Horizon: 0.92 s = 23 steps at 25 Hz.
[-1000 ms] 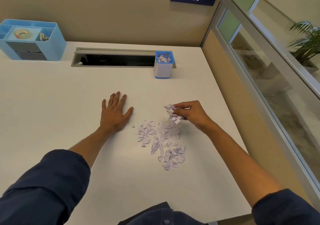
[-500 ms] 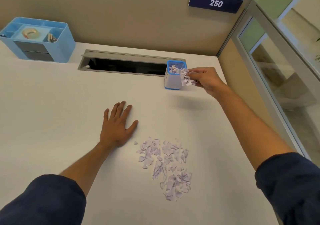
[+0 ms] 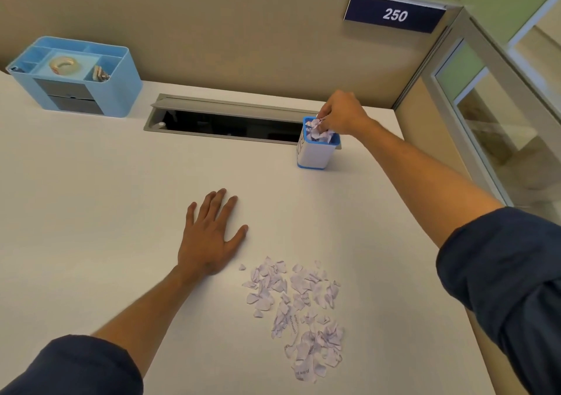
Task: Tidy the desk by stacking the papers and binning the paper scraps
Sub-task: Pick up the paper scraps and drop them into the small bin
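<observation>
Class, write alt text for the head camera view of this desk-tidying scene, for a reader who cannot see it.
A person's right hand pushes a bunch of paper scraps into a small blue-and-white bin at the back of a white desk. The left hand rests flat on the desk beside a pile of torn scraps. A blue organiser stands far left.

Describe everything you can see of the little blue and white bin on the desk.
The bin is a small upright square container, seemingly plastic, with white walls, a blue rim and a blue base; dark print on one side is unreadable. It stands on the white desk beside the cable slot. Crumpled paper scraps fill it to the top, and the right hand is at its mouth, fingers in the scraps.
</observation>
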Tool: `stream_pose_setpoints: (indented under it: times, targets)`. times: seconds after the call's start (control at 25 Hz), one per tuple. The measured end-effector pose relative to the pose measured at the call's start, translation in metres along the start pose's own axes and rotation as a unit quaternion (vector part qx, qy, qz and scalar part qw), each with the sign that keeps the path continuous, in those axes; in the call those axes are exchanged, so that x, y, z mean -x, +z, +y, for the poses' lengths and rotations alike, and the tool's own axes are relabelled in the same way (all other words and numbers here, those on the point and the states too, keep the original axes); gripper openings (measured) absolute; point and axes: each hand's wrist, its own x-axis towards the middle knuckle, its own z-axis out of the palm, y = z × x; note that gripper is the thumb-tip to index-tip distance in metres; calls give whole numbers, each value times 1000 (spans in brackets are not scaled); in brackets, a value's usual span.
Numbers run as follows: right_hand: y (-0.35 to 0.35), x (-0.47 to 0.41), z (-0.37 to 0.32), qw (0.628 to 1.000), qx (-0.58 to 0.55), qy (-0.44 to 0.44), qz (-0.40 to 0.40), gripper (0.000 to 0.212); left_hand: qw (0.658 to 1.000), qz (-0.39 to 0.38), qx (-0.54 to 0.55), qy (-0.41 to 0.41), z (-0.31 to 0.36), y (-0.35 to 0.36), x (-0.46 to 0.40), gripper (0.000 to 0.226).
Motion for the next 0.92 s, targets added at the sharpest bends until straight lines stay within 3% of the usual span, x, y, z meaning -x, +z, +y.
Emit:
stream_pose_setpoints:
  times: [0.12,0.24,0.48,0.64,0.76,0.92]
  targets:
    - [-5,-2,-6,998,31,3,-54,31,1000,1,0,-3,1,0,0,68]
    - [-18,-7,-12,993,-7,22,-112,37,1000,0,0,-3,1,-1,0,68]
    - [-29,-9,-22,992,71,23,-97,16,1000,-1,4,-5,2,-1,1,68]
    - [-3,-3,-26,981,178,-2,-78,27,1000,-1,-2,-6,2,-1,0,68]
    - [12,-5,-19,986,154,0,-61,33,1000,-1,2,-7,2,-3,1,68]
    - [-7,-9,-16,994,90,12,-57,25,1000,-1,4,-6,2,-3,1,68]
